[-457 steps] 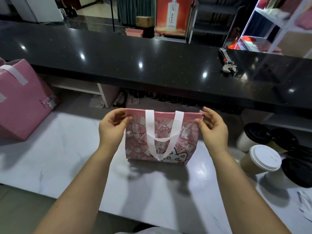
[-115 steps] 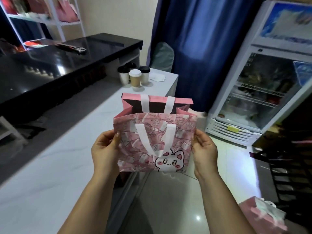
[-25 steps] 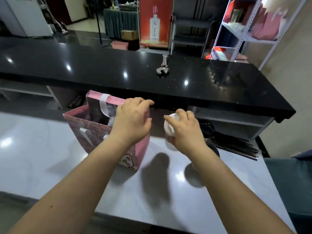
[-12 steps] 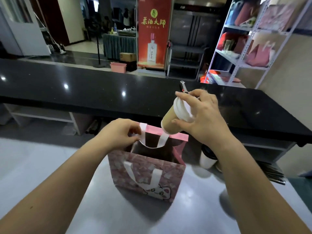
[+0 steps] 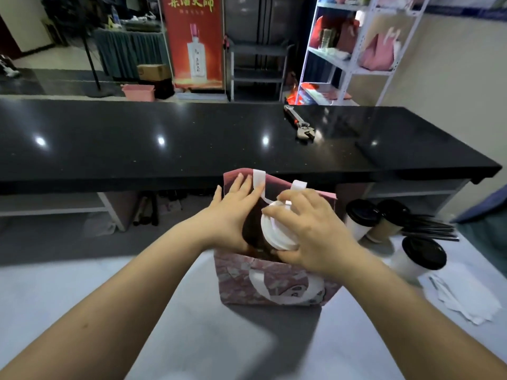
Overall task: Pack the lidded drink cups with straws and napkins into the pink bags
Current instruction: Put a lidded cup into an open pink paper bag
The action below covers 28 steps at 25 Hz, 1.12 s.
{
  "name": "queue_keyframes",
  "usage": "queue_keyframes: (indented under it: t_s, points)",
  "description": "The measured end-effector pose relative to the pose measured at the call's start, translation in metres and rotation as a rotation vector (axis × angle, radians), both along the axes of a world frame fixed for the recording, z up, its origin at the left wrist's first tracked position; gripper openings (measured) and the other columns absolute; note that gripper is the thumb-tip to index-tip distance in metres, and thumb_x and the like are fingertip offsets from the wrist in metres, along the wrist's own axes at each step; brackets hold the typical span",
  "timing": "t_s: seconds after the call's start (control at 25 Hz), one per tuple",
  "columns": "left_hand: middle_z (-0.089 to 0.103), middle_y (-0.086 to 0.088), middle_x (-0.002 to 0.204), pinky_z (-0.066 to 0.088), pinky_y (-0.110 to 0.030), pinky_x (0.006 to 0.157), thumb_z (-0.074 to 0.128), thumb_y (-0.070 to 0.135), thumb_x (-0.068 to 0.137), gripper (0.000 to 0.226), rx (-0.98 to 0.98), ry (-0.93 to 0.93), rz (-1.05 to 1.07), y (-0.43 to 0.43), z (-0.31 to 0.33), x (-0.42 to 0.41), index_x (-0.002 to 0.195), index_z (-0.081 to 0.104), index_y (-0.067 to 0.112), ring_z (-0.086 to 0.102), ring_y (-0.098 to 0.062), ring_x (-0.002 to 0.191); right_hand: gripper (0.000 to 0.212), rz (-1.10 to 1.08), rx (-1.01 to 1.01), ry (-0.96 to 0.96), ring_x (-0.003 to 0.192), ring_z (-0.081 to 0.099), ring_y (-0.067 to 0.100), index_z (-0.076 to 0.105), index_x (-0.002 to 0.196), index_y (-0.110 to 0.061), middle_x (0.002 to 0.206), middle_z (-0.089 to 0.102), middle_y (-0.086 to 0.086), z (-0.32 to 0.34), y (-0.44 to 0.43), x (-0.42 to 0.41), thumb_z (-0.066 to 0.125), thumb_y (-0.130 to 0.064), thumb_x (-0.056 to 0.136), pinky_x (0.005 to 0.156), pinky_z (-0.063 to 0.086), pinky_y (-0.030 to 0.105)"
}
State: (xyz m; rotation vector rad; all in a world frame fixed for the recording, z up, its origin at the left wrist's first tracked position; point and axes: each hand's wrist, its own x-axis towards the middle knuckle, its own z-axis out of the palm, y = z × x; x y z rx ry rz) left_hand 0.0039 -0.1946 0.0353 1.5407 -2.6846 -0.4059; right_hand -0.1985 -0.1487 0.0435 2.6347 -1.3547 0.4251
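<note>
The left hand (image 5: 233,212) is at the left of the pink bag's (image 5: 247,283) mouth. Its fingers (image 5: 241,182) are straight and spread, pressed flat against the inside of the far wall beside a white handle (image 5: 259,179). They grip nothing and only hold the opening wide. The bag stands upright on the pale tabletop (image 5: 82,311), mouth up. Just right of the left palm, the white-lidded cup (image 5: 277,231) sits in that mouth. Its lid is level with the bag's rim and its body is almost wholly hidden below, inside the bag. The cup's long axis runs close to vertical, base down and lid up, with the lid face tipped a little toward the person and the left. The right hand (image 5: 310,229) holds it from above and from the right, fingers (image 5: 288,215) curled over the far edge of the lid and thumb hooked round the near edge. So the cup lies directly under and just left of these fingers, and this is the hand that must lower it. The way to go is straight down along the cup's own axis, and the tilt probably wants righting so the base lands flat. Further right, well apart from the bag, three black-lidded cups (image 5: 362,215) stand on the tabletop. Dark straws (image 5: 430,229) lie behind them and white napkins (image 5: 461,294) lie nearest the edge. None of these is packed yet.
</note>
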Motion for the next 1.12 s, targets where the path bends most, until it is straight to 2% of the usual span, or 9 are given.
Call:
queue_keyframes:
  t_s: [0.2, 0.32, 0.4, 0.52, 0.68, 0.84, 0.92, 1.0, 1.12]
  points:
    - [-0.029, -0.007, 0.155, -0.010, -0.057, 0.115, 0.076, 0.069, 0.056, 0.148, -0.072, -0.092, -0.063, 0.005, -0.004, 0.001, 0.145, -0.030, 0.019, -0.038, -0.023, 0.137, 0.067, -0.047, 0.329, 0.289, 0.111, 0.038, 0.020, 0.038, 0.134, -0.035, 0.125, 0.041, -0.004, -0.013, -0.004, -0.004, 0.071, -0.042, 0.075, 0.089, 0.045, 0.035]
    - [-0.032, -0.006, 0.154, -0.010, -0.057, 0.115, 0.076, 0.073, 0.050, 0.153, -0.091, -0.090, -0.113, 0.017, -0.003, 0.002, 0.143, -0.034, 0.019, -0.040, -0.024, 0.136, 0.057, -0.162, 0.443, 0.475, 0.111, 0.046, 0.030, 0.040, 0.129, -0.025, 0.119, 0.046, 0.005, -0.018, -0.029, 0.009, 0.066, -0.022, 0.079, 0.079, 0.046, 0.037]
    - [-0.034, -0.004, 0.153, -0.012, -0.056, 0.115, 0.077, 0.073, 0.047, 0.156, -0.081, -0.071, -0.136, 0.021, -0.003, 0.002, 0.143, -0.034, 0.020, -0.043, -0.022, 0.134, 0.048, -0.149, 0.474, 0.434, 0.109, 0.054, 0.032, 0.043, 0.124, -0.023, 0.115, 0.051, 0.006, -0.020, -0.046, 0.021, 0.065, -0.022, 0.081, 0.084, 0.047, 0.035]
    - [-0.037, -0.002, 0.152, -0.014, -0.054, 0.115, 0.079, 0.071, 0.047, 0.156, -0.053, -0.046, -0.142, 0.022, -0.001, 0.000, 0.144, -0.032, 0.020, -0.045, -0.020, 0.132, 0.075, -0.119, 0.562, 0.260, 0.115, 0.054, 0.029, 0.032, 0.143, -0.019, 0.134, 0.052, 0.007, -0.037, -0.060, 0.037, 0.068, -0.041, 0.081, 0.094, 0.041, 0.031]
    - [-0.039, 0.000, 0.150, -0.016, -0.051, 0.115, 0.079, 0.070, 0.047, 0.156, -0.035, -0.018, -0.131, 0.023, 0.001, 0.008, 0.144, -0.032, 0.021, -0.045, -0.017, 0.132, 0.092, -0.127, 0.572, 0.072, 0.136, 0.028, 0.036, 0.022, 0.147, -0.023, 0.148, 0.032, 0.009, -0.074, -0.055, 0.045, 0.073, -0.043, 0.073, 0.108, 0.034, 0.043]
    - [-0.045, 0.002, 0.143, -0.017, -0.050, 0.115, 0.077, 0.073, 0.048, 0.155, -0.062, -0.039, -0.102, 0.025, -0.001, 0.016, 0.144, -0.033, 0.021, -0.048, -0.017, 0.130, 0.081, -0.037, 0.400, 0.141, 0.125, 0.034, 0.035, 0.033, 0.143, -0.023, 0.138, 0.033, 0.011, -0.090, -0.040, 0.039, 0.073, -0.042, 0.074, 0.097, 0.043, 0.046]
    - [-0.042, -0.001, 0.147, -0.017, -0.051, 0.115, 0.076, 0.074, 0.047, 0.155, -0.088, -0.050, -0.089, 0.028, -0.003, 0.016, 0.144, -0.032, 0.020, -0.048, -0.019, 0.130, 0.081, -0.006, 0.392, 0.159, 0.133, 0.029, 0.036, 0.030, 0.146, -0.020, 0.147, 0.028, 0.013, -0.098, -0.033, 0.038, 0.062, -0.053, 0.080, 0.106, 0.035, 0.048]
    - [-0.039, -0.005, 0.151, -0.016, -0.051, 0.115, 0.074, 0.076, 0.049, 0.153, -0.118, -0.078, -0.070, 0.032, -0.004, 0.017, 0.145, -0.031, 0.019, -0.048, -0.021, 0.130, 0.086, 0.021, 0.495, 0.200, 0.147, -0.002, 0.026, 0.008, 0.153, -0.024, 0.161, 0.000, 0.005, -0.103, -0.027, 0.039, 0.029, -0.070, 0.083, 0.120, 0.007, 0.044]
    - [-0.037, -0.007, 0.151, -0.015, -0.053, 0.115, 0.070, 0.078, 0.052, 0.149, -0.162, -0.105, -0.045, 0.037, -0.008, 0.021, 0.146, -0.029, 0.018, -0.047, -0.022, 0.131, 0.086, 0.052, 0.530, 0.258, 0.145, -0.021, 0.019, -0.010, 0.151, -0.033, 0.160, -0.014, -0.004, -0.106, -0.019, 0.044, -0.007, -0.076, 0.076, 0.118, -0.007, 0.045]
